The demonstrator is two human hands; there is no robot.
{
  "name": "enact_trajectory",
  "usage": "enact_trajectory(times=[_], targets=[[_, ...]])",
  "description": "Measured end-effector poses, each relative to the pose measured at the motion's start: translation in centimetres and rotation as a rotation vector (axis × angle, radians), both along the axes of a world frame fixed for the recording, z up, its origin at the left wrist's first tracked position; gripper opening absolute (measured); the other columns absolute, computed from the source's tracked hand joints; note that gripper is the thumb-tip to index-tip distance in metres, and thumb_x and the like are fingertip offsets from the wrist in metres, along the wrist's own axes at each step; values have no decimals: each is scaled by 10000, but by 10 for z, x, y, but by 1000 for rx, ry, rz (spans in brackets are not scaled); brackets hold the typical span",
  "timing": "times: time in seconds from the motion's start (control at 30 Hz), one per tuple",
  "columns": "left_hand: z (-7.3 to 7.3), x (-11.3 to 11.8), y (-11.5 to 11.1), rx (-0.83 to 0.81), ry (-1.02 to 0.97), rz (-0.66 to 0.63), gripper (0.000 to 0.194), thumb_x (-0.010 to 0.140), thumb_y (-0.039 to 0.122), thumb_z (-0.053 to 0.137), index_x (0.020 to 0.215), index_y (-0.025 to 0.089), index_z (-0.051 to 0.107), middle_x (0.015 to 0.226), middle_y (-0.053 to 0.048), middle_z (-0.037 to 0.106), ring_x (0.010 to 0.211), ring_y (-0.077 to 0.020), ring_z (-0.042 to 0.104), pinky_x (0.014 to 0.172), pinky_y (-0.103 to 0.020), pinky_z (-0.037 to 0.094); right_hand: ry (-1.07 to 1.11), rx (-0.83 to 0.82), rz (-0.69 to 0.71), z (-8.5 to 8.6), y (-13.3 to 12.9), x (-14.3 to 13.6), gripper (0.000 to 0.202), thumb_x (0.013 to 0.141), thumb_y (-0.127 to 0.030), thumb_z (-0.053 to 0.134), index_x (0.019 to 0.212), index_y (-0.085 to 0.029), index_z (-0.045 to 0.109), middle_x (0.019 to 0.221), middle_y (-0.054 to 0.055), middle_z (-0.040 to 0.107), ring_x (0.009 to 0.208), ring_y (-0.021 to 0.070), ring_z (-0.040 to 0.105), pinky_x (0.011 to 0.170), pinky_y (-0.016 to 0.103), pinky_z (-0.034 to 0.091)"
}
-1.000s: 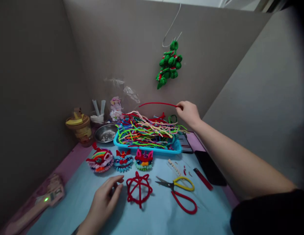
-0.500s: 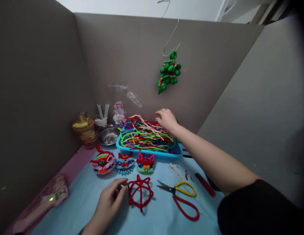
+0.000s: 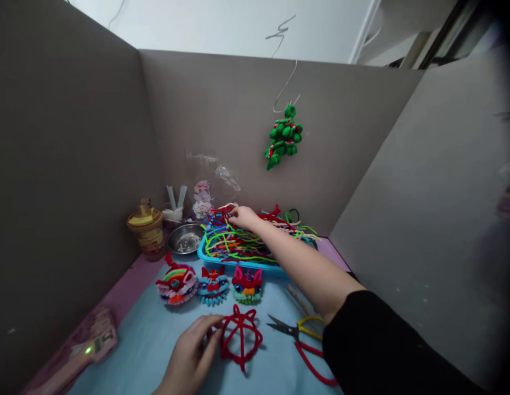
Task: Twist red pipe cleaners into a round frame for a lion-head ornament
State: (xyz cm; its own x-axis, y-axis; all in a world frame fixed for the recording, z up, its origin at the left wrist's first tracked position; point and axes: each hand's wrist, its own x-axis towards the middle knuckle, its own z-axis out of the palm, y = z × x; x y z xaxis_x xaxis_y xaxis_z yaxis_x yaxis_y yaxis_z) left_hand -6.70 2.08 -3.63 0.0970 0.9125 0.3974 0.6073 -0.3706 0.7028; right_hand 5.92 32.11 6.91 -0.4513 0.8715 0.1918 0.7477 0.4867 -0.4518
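Observation:
My left hand (image 3: 195,351) is at the front, its thumb and fingertips closed on the left edge of a round red pipe-cleaner frame (image 3: 242,341) with crossing ribs and small loops on top. My right hand (image 3: 244,218) reaches across the blue tray (image 3: 238,264). Its fingers are bent and slightly apart, over the red and pale pipe cleaners (image 3: 222,241) at the tray's back left. Nothing can be made out in its fingers. Scissors (image 3: 291,329) with one yellow and one red handle lie right of the frame, partly under my right sleeve.
Three fuzzy animal heads, one rainbow-topped (image 3: 176,284), one blue (image 3: 213,286) and one red-eared (image 3: 247,285), line the tray's front. A metal bowl (image 3: 185,240) and a brown-yellow cup (image 3: 147,233) stand left. A pink glue gun (image 3: 80,351) lies front left. A green ornament (image 3: 284,137) hangs behind.
My right hand has moved left, from the tray's back right corner to its back left. My left hand stays at the red frame. The camera view has shifted slightly.

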Motion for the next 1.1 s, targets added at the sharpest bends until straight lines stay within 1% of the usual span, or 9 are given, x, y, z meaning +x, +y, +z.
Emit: enact_trajectory(times=[0.17, 0.3, 0.43, 0.57, 0.63, 0.8, 0.9, 1.0, 1.1], targets=[[0, 6, 0, 3, -5, -20, 212, 858, 257, 487, 1013, 227, 628, 954, -56, 687, 850, -149, 652, 746, -217, 531, 82, 39, -57, -5, -7, 2, 235, 795, -165, 507, 938, -234, 680, 1081, 27, 670, 1056, 184, 589, 942, 275, 404], [0, 4, -2, 19, 3, -34, 214, 858, 242, 489, 1026, 233, 620, 951, -52, 686, 858, -147, 650, 761, -219, 526, 276, -54, -124, -13, -3, -19, 286, 678, -137, 626, 955, -205, 647, 1052, 46, 667, 1144, 197, 526, 971, 309, 390], [3, 0, -4, 29, 17, -59, 216, 865, 245, 473, 1021, 226, 621, 940, -64, 689, 853, -153, 651, 760, -227, 526, 368, -113, -140, -8, 1, -21, 274, 657, -134, 626, 929, -167, 633, 876, 35, 688, 872, 168, 630, 786, 268, 480], [6, -1, -5, 44, 3, -42, 209, 861, 256, 474, 992, 220, 633, 933, -68, 690, 840, -158, 652, 735, -226, 529, 521, -103, -122, 23, -10, 13, 205, 796, -314, 505, 856, -159, 625, 726, 2, 668, 554, 87, 570, 567, 202, 454], [5, -1, -4, 59, 1, -30, 213, 855, 255, 481, 997, 215, 634, 948, -69, 688, 848, -163, 650, 735, -232, 529, 821, -100, -31, 46, -23, 39, 241, 774, -387, 547, 782, -155, 614, 670, 2, 652, 455, 62, 493, 478, 188, 405], [1, 2, -3, 71, 19, 27, 254, 857, 289, 471, 1033, 188, 622, 989, -91, 673, 776, -165, 640, 637, -248, 523, 1177, -126, 89, 94, -60, 102, 209, 783, -391, 571, 775, -182, 563, 685, -6, 654, 535, 65, 556, 499, 159, 424], [2, 5, -4, 105, 4, 46, 264, 859, 292, 458, 1035, 170, 613, 960, -89, 669, 725, -149, 618, 609, -249, 504, 1283, -117, 59, 96, -72, 124, 149, 806, -311, 559, 732, -184, 537, 695, -8, 665, 627, 77, 605, 601, 179, 483], [7, 6, -8, 118, -32, 58, 250, 856, 288, 455, 999, 160, 616, 934, -77, 664, 671, -128, 590, 568, -231, 473, 1122, -312, -59, 82, -80, 131, 120, 776, -202, 584, 674, -155, 543, 570, -4, 626, 542, 95, 594, 554, 195, 489], [17, 3, -15, 141, -97, 62, 250, 841, 296, 478, 993, 156, 619, 955, -78, 654, 727, -133, 594, 582, -223, 462, 1264, -315, -158, 73, -87, 132, 107, 808, -119, 519, 710, -162, 529, 585, -23, 620, 549, 69, 597, 575, 172, 495]])
